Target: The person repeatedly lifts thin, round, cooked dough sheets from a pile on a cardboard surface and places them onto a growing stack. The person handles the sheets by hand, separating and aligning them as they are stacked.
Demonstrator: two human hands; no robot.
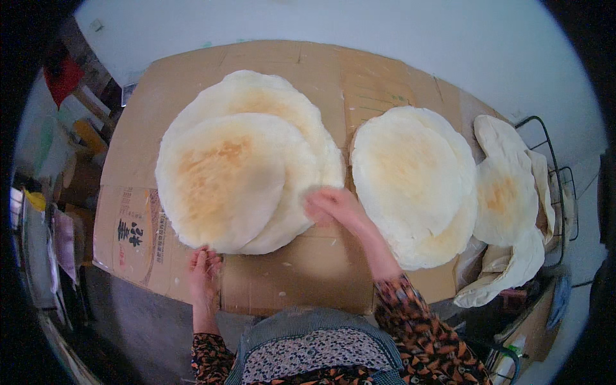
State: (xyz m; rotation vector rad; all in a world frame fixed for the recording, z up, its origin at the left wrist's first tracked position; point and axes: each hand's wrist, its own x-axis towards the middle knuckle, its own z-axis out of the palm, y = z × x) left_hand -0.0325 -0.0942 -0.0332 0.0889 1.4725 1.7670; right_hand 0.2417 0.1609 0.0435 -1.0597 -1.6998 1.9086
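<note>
A pile of large round flatbreads [260, 101] lies in front of me, pale with browned patches. Its top flatbread [216, 178] is smaller, slightly blurred and set toward the near left. At the near edge of this top bread are the curled fingertips of my left hand [204, 269]; whether they pinch it is unclear. My right hand [334, 207], blurred by motion, is over the right near edge of the same pile, and its grip cannot be made out. Just to its right lies a second pile of flatbreads [406, 173], two or more deep with uneven edges.
Flattened cardboard [293, 279] with printed writing covers the table. At the right, more flatbreads [505, 202] drape and fold beside a dark wire rack [548, 139]. A white wall [337, 21] stands behind the table. Assorted household items clutter the left side.
</note>
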